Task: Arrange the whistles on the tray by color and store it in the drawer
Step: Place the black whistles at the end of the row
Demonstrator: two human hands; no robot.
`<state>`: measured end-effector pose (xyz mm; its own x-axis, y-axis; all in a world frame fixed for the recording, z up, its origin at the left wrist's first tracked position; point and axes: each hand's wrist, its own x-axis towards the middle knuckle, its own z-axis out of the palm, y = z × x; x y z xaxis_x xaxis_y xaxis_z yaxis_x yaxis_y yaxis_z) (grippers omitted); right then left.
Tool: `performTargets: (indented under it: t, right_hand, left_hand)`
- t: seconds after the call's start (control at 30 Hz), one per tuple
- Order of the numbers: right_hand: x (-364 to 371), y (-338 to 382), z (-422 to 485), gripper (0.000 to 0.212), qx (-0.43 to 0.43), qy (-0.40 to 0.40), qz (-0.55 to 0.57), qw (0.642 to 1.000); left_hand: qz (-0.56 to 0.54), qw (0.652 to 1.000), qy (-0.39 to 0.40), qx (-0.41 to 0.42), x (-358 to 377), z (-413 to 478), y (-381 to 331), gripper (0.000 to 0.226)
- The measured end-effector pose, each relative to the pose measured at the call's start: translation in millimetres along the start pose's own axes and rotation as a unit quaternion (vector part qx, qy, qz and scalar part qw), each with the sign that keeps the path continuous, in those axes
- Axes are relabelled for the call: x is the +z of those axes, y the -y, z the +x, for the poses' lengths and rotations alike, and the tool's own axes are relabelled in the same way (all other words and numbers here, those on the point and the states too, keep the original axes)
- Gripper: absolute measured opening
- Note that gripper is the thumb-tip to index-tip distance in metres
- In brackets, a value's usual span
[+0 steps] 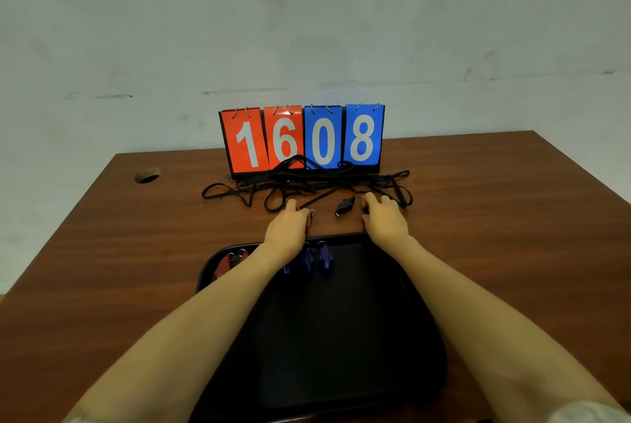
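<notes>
A flip scoreboard [302, 139] reading 1608 stood at the far middle of the table [136, 234]. A tangle of black cords [307, 183] lay in front of it. The left forearm crossed the tray [341, 337] and hid part of its far row.

Red whistles [225, 263] lay at the tray's far left and blue whistles [324, 258] at its far middle. A black whistle [344, 206] lay on the table between the hands.

The left hand [288, 228] was curled beside a small ring [312, 212]; a grip could not be confirmed. The right hand [386, 219] had its fingers bent down on the cords; hold undetermined.

The table was brown wood with a round hole [147, 175] at far left. Behind it was a pale, marked wall [307, 30].
</notes>
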<state>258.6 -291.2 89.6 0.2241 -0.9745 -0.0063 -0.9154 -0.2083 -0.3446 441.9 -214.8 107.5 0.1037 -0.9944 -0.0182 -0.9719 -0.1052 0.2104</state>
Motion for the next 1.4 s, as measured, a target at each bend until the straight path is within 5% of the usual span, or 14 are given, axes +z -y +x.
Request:
performTargets:
  t: [0.2,0.33,0.63,1.4]
  right_hand:
    - [-20.5,0.8,-30.2,0.019,0.019,-0.069,0.118,0.99]
    - [-38.1,11.8,-56.5,0.043,0.001,-0.043,0.142,0.989]
    - [-64.6,18.0,-119.3,0.038,-0.012,-0.029,0.189,0.982]
    - [-43.5,-17.6,-140.5,0.028,0.031,0.002,0.19,0.981]
  left_hand:
    - [-0.116,0.99,-0.076,0.002,-16.7,-22.6,-3.9,0.035]
    - [-0.185,0.978,-0.092,-0.016,-35.7,-46.8,-12.4,0.049]
    - [-0.247,0.963,-0.103,-0.018,-48.0,-98.8,-47.9,0.034]
    - [0.05,0.994,-0.078,0.052,29.6,-107.9,-85.8,0.058]
